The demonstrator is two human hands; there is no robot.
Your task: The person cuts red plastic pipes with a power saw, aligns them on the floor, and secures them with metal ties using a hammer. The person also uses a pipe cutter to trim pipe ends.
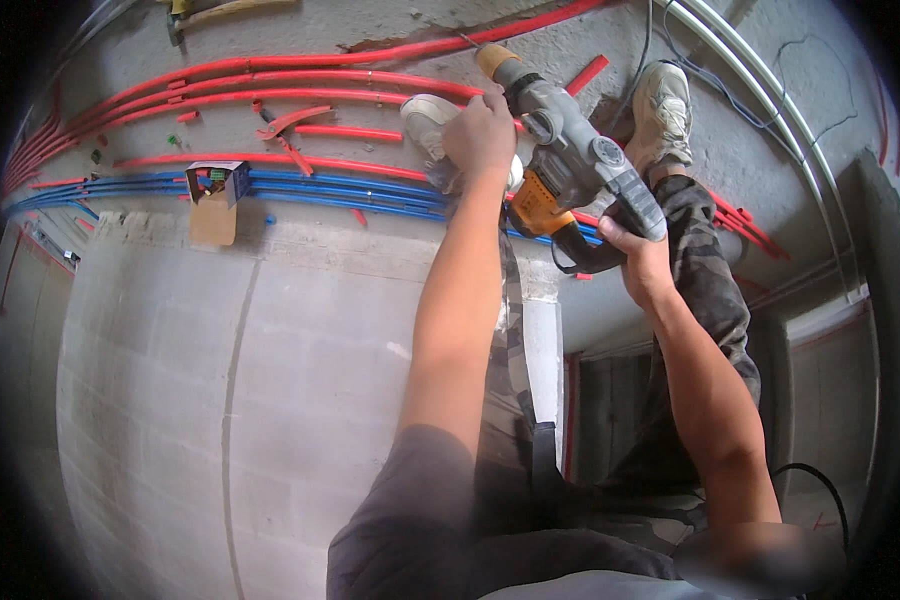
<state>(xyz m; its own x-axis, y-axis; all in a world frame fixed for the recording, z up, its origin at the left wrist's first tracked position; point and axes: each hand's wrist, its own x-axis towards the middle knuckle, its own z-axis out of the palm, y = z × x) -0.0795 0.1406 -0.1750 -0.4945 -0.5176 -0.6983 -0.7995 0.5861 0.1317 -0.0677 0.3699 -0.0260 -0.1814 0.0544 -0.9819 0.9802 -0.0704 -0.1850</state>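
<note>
A grey and orange rotary hammer drill (568,135) is in both my hands, tilted with its chuck toward the upper left. A thin bit (468,40) sticks out of the tan chuck collar (492,60) beside a long red pipe; whether it touches the surface I cannot tell. My left hand (483,132) is closed at the tool's front, just behind the chuck, and its exact grip is partly hidden. Around the rear handle, my right hand (638,258) is closed, thumb on top; the trigger is hidden.
Several red pipes (270,88) and blue pipes (340,190) cross the grey concrete. An opened cardboard box (213,212) and a red-handled cutter (295,125) lie at left, a hammer (175,28) beyond. White pipes (760,85) and a loose grey cable (735,100) run at right, near my shoe (660,115).
</note>
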